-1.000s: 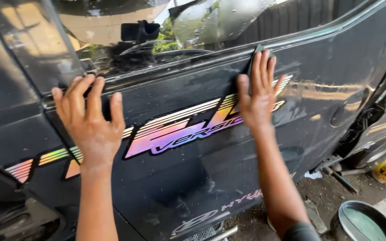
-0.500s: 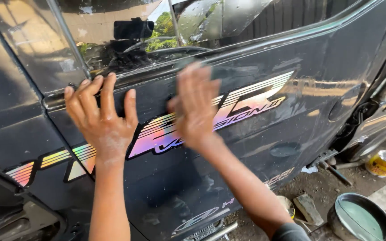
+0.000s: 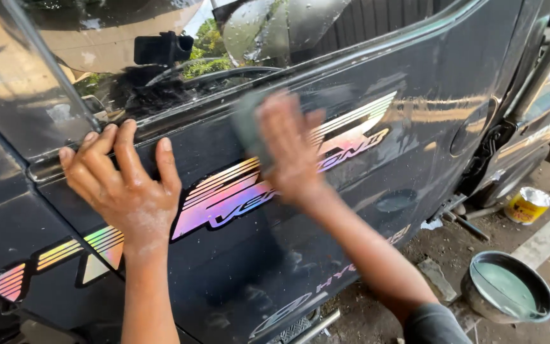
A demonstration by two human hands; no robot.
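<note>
While hands press flat on door (image 3: 326, 255), right (image 3: 288, 150) blurred, maybe holding pad (image 3: 244, 124), bucket (image 3: 507, 294) nearby

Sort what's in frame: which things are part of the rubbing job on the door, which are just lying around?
In use:
- left hand, flat on the black car door
- right hand, blurred, pressing a grey sanding pad on the iridescent decal

Lying about:
- basin of pale liquid on the ground
- yellow can
- flat stone
</note>
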